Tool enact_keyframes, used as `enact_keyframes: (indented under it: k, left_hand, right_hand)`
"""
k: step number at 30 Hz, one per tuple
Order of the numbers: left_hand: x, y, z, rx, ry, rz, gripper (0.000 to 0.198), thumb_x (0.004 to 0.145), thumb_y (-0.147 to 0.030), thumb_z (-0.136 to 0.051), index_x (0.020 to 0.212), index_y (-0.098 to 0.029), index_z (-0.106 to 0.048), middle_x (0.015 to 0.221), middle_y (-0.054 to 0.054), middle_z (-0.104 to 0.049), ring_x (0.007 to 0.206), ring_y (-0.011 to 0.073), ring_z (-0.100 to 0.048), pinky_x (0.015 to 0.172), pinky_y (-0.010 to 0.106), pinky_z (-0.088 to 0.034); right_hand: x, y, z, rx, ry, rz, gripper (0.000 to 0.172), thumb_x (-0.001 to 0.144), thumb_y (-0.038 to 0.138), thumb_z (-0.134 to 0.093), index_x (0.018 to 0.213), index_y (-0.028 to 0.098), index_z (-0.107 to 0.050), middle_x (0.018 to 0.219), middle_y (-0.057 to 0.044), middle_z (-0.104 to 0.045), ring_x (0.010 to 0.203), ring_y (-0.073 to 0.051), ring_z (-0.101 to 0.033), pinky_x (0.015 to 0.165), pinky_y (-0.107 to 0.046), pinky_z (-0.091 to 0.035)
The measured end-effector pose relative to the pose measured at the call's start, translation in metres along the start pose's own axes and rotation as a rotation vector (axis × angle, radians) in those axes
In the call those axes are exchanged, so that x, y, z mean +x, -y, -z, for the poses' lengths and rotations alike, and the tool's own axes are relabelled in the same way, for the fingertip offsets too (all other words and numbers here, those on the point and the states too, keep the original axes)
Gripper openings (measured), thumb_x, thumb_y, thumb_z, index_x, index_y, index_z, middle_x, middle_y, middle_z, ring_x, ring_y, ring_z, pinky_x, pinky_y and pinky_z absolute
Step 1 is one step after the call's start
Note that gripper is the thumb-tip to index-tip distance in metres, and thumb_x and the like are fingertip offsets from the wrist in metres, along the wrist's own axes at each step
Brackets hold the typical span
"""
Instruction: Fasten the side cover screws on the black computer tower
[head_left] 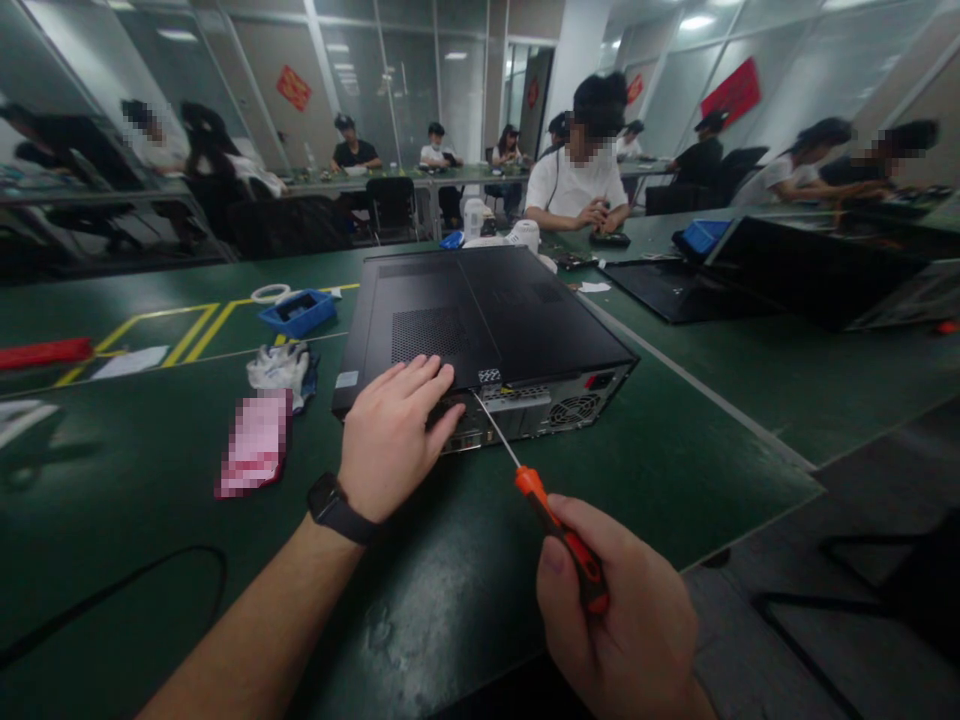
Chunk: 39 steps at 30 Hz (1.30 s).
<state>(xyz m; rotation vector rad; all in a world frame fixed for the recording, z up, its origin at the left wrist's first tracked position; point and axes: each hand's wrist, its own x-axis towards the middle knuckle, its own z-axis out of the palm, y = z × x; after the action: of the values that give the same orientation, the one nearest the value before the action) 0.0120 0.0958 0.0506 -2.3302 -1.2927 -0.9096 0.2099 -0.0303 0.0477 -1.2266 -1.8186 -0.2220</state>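
A black computer case (480, 310) lies flat on the green table, its rear panel with a fan grille (575, 408) facing me. My left hand (396, 425) rests on the case's near left edge, fingers spread over the top cover and thumb toward the rear panel. In my right hand (619, 600) is a screwdriver (561, 530) with a red and black handle. Its long shaft points up and left, and the tip meets the top edge of the rear panel, just right of my left thumb. What the tip touches is too small to tell.
Left of the case are a blue tray (298, 313), a tape roll (271, 293), gloves (281, 370) and a pink packet (256, 440). Beyond it sits a person in white (576, 180). Another opened case (817, 270) and a black panel (679, 290) lie to the right.
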Motion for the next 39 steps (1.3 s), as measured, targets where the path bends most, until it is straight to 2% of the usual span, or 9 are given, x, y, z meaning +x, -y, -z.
enact_keyframes:
  k: [7, 26, 33, 39]
  left_hand:
    - [-0.0021, 0.0020, -0.0001, 0.013, 0.026, -0.025, 0.038, 0.097, -0.032, -0.059, 0.132, -0.019, -0.066, 0.140, 0.013, -0.066, 0.130, 0.0291, -0.062, 0.112, 0.049, -0.049]
    - [-0.0030, 0.0005, -0.0003, 0.022, 0.047, -0.033, 0.039, 0.098, -0.027, -0.055, 0.135, -0.025, -0.065, 0.137, 0.013, -0.066, 0.131, 0.0298, -0.061, 0.110, 0.050, -0.049]
    - [-0.0027, -0.0020, 0.0002, 0.010, 0.055, -0.017, 0.038, 0.097, -0.027, -0.055, 0.134, -0.024, -0.066, 0.138, 0.013, -0.066, 0.131, 0.0295, -0.061, 0.111, 0.050, -0.049]
    - [-0.0029, -0.0017, -0.0014, 0.008, 0.050, -0.001, 0.038, 0.097, -0.027, -0.055, 0.134, -0.025, -0.066, 0.138, 0.012, -0.066, 0.131, 0.0289, -0.061, 0.112, 0.050, -0.048]
  right_hand:
    - [0.0018, 0.0002, 0.0002, 0.057, -0.002, -0.045, 0.019, 0.099, 0.029, -0.050, 0.116, 0.023, -0.055, 0.075, 0.000, -0.070, 0.060, -0.016, -0.067, 0.054, -0.028, -0.055]
    - [0.0003, 0.0006, -0.0035, 0.028, 0.005, -0.040, 0.016, 0.093, 0.026, -0.056, 0.108, 0.021, -0.057, 0.076, 0.002, -0.067, 0.060, -0.013, -0.065, 0.056, -0.025, -0.051]
    - [0.0016, 0.0010, -0.0047, 0.046, -0.019, -0.009, 0.020, 0.091, 0.023, -0.058, 0.111, 0.022, -0.055, 0.089, -0.004, -0.071, 0.076, -0.018, -0.070, 0.066, -0.031, -0.059]
    - [0.0000, -0.0008, -0.0043, 0.012, -0.022, -0.038, 0.010, 0.097, 0.026, -0.054, 0.106, 0.023, -0.058, 0.075, 0.002, -0.069, 0.061, -0.014, -0.067, 0.056, -0.026, -0.053]
